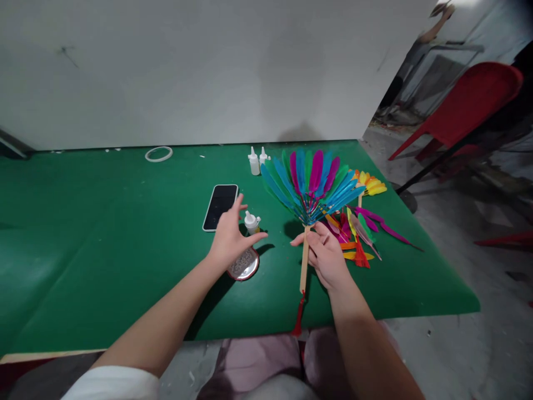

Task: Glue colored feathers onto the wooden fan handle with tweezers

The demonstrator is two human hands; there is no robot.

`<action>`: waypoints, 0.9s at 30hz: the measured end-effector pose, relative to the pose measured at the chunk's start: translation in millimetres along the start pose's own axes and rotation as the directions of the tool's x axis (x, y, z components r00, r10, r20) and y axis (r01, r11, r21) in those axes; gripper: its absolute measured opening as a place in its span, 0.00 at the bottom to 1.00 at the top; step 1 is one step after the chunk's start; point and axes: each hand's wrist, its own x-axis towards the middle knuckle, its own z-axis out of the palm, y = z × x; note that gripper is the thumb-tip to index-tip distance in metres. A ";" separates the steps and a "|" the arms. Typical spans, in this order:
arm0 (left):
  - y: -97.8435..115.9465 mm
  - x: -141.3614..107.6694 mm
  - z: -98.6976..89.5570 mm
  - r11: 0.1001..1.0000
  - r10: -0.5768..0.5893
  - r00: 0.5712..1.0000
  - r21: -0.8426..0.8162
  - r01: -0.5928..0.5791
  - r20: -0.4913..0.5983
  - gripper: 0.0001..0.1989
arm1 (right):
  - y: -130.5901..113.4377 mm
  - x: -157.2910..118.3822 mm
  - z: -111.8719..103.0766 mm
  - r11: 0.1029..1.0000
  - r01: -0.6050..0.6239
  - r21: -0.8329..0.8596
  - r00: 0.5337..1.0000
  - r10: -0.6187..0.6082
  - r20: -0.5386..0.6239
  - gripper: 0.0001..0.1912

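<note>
My right hand (327,253) grips the wooden handle of a feather fan (314,186), whose blue, green and magenta feathers spread upward. A red tassel (298,316) hangs from the bottom of that handle. Over the table's middle, my left hand (233,236) is open with thumb and fingers apart, holding nothing. Beside its fingers stands a small white squeeze bottle (251,222) with a pointed nozzle. Partly hidden under this hand is a round shiny dish (246,266) with small greyish bits in it. A phone (220,203) lies just behind the hand.
Two more white bottles (254,162) stand near the back wall, left of the fan. Loose coloured feathers (366,228) and a yellow-orange fan (371,183) lie at the right on the green table (104,250). A white ring (159,154) rests at the back. Red chair (470,105) beyond.
</note>
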 end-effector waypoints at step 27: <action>79.0 -12.6 31.7 0.670 -0.329 0.944 -0.696 0.257 0.031 0.11 | 3.1 -9.0 15.7 0.993 0.031 -0.116 0.999 -0.034 -0.026 0.08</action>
